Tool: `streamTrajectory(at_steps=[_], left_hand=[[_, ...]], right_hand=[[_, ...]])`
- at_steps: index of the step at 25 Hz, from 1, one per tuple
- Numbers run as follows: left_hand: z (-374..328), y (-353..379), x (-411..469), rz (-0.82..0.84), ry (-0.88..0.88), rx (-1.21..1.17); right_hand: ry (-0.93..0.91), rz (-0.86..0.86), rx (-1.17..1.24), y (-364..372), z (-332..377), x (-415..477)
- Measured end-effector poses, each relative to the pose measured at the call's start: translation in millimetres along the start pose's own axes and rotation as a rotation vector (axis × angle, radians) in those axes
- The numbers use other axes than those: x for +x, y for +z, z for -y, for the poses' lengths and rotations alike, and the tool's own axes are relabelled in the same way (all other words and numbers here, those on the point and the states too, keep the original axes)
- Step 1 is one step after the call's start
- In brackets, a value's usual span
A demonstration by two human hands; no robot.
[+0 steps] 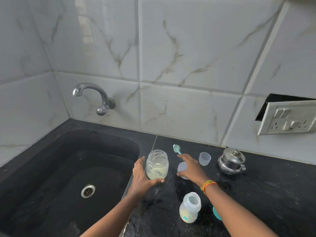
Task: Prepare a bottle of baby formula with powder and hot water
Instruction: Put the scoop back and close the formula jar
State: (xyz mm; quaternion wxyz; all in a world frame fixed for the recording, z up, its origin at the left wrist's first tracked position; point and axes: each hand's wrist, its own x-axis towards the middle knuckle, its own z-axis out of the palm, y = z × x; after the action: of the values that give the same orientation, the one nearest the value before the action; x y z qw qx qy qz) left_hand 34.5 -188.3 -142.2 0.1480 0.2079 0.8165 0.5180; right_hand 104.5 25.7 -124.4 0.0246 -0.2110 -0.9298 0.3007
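Two grips at work; landmark is the powder jar (157,164), upright on the bench (256,194) at the sink (51,168) edge. Left grip (139,175) wraps it: fingers on its left side, thumb round the front base. Right grip (191,166) sits just right of the jar over a translucent lid (182,170), fingers stretched out; can't tell if it's pinching. Baby bottle (189,209) is in front of the jar, axis vertical, mouth open, powder in, nearer the right grip. Kettle (231,161) is further right, so water is likely a right-side reach.
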Motion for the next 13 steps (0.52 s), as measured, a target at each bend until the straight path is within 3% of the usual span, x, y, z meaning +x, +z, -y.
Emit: streamTrajectory(at_steps=[3,5,11,13], left_hand=[[-1,3,11,0.031,-0.022,-0.04],[0,7,18,0.034,-0.032,-0.067],[-10,11,25,0.053,0.023,-0.084],[-9,13,27,0.027,0.018,-0.086]], right_hand=[[0.015,0.037,-0.24,11,-9,14],[0.046,0.052,-0.225,15,-15,23],[-0.001,-0.241,0.411,-8,20,22],[-0.093,-0.208,0.509,-23,50,18]])
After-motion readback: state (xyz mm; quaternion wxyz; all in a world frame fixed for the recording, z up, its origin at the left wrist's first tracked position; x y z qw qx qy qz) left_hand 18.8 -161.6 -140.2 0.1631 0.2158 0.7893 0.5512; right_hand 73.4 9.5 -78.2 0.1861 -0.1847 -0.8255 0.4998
